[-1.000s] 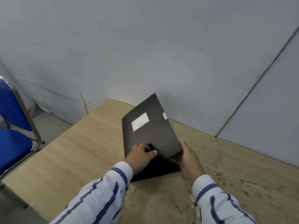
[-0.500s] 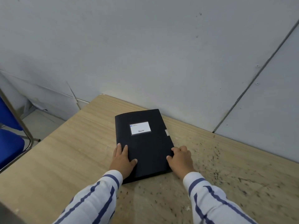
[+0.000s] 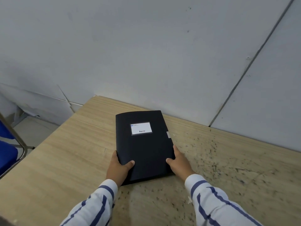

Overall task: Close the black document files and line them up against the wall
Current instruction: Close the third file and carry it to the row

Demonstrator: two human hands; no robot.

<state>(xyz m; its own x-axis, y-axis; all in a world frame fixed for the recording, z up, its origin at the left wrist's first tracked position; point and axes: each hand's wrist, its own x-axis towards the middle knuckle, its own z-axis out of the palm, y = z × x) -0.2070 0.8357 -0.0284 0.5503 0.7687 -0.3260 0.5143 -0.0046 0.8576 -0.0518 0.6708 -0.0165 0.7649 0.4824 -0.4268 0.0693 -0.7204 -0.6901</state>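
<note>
One black document file point(image 3: 143, 147) lies closed and flat on the wooden table point(image 3: 65, 152), a white label on its cover. Its far edge is close to the grey wall point(image 3: 146, 54). My left hand point(image 3: 118, 168) grips the file's near left edge, thumb on the cover. On the near right edge my right hand point(image 3: 180, 162) holds it the same way, fingers curled under the side. No other file is in view.
A blue chair point(image 3: 8, 152) with a metal frame stands off the table's left side. The table's right part is speckled with dark marks point(image 3: 228, 160). The table's left edge runs diagonally toward the wall corner.
The raised cover came down and the file now lies shut. My hands went from pressing flat on the cover to gripping its two side edges.
</note>
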